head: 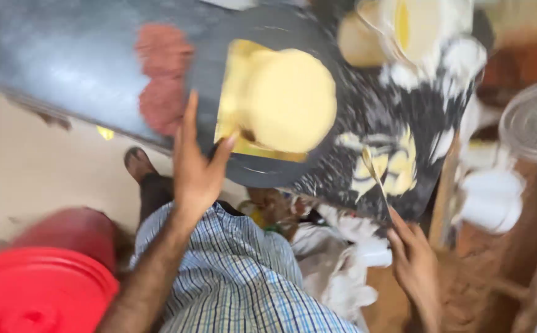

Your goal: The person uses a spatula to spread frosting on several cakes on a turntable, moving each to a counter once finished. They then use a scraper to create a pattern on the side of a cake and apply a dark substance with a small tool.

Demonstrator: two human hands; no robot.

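Overhead, the picture is blurred. A grey counter (65, 61) carries a dark round board (219, 74) with a pale yellow dough disc (290, 102) lying flat on a yellow sheet (234, 68). The disc looks already flattened and round; flour and dough scraps (385, 163) lie scattered beside it, and a further dough ball (358, 40) sits unrolled behind. The left hand (195, 166) is spread open, fingertips touching the board's near edge. The right hand (411, 256) pinches a thin stick (376, 176) pointing at the scraps. A red lid (40, 290) sits lower left.

Matt dark metal griddle (219, 68), soft pale dough round (290, 102), glossy red plastic lid (40, 290).
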